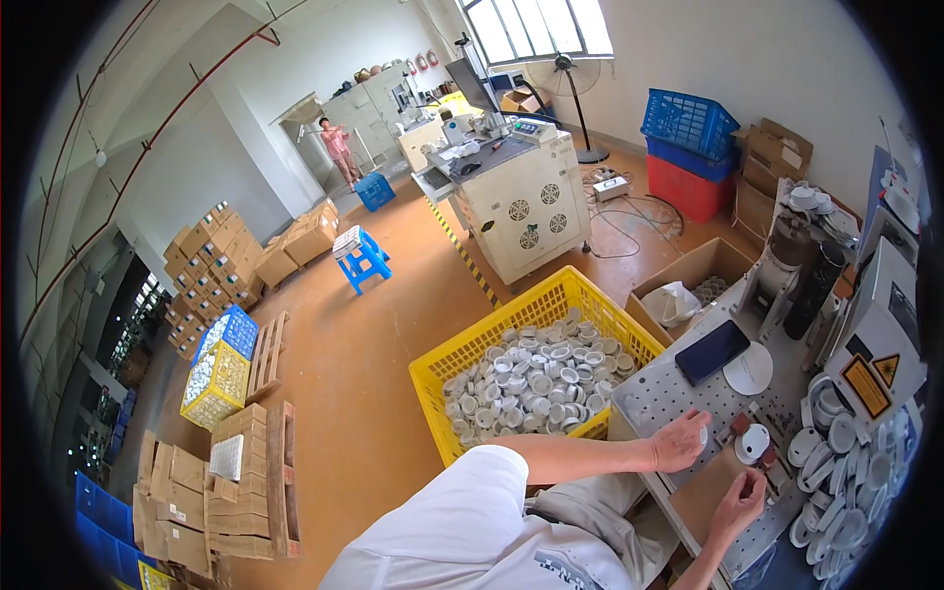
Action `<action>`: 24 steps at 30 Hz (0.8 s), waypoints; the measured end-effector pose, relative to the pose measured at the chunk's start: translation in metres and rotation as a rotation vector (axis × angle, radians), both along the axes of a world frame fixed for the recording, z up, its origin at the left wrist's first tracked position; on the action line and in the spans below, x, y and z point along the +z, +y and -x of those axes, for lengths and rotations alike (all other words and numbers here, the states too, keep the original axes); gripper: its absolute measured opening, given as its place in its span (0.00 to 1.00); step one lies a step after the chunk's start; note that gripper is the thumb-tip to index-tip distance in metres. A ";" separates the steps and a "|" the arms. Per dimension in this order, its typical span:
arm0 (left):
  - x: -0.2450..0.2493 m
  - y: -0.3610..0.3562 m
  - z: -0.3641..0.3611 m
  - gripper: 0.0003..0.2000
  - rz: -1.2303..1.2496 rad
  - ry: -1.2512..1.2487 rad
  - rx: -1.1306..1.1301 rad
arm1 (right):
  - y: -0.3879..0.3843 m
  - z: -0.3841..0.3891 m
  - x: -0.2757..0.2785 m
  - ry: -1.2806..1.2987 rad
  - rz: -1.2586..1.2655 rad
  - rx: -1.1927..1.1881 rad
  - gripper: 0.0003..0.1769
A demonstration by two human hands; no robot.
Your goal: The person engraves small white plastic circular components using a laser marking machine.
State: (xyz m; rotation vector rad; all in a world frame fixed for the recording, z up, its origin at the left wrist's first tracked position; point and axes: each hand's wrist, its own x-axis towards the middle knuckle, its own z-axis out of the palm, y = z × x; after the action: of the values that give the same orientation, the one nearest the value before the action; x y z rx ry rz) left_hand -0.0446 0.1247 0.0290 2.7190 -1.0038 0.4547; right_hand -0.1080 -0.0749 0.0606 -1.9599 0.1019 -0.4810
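My left hand is above the perforated metal worktop, its fingers curled around a white round cap that shows only in part at the fingertips. My right hand is closed in a pinch just below a small fixture; whatever lies between its fingers is hidden. On the fixture, between the hands, sits a white round cap with dark marks on it. A brown board lies on the worktop beside my right hand. Many loose white caps are piled to the right of the fixture.
A yellow basket full of white caps stands left of the worktop. A phone and a white disc lie behind my hands. A machine panel with warning labels rises at right. Farther off are a machine cabinet, a blue stool and a person.
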 end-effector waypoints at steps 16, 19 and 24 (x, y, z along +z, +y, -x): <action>-0.019 0.003 0.001 0.11 0.052 -0.122 0.017 | -0.002 -0.005 -0.022 -0.101 0.228 -0.051 0.06; -0.018 0.004 -0.001 0.12 0.055 -0.148 0.048 | -0.005 -0.012 -0.031 -0.029 0.154 -0.013 0.06; -0.012 0.006 0.003 0.12 0.008 -0.035 -0.008 | 0.001 -0.006 -0.022 -0.047 0.193 -0.044 0.07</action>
State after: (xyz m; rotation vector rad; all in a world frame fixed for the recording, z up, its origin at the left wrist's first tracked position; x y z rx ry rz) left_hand -0.0478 0.1308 0.0166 2.7087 -1.0186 0.5055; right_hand -0.1024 -0.0734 0.0383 -2.1373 0.0706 -0.5840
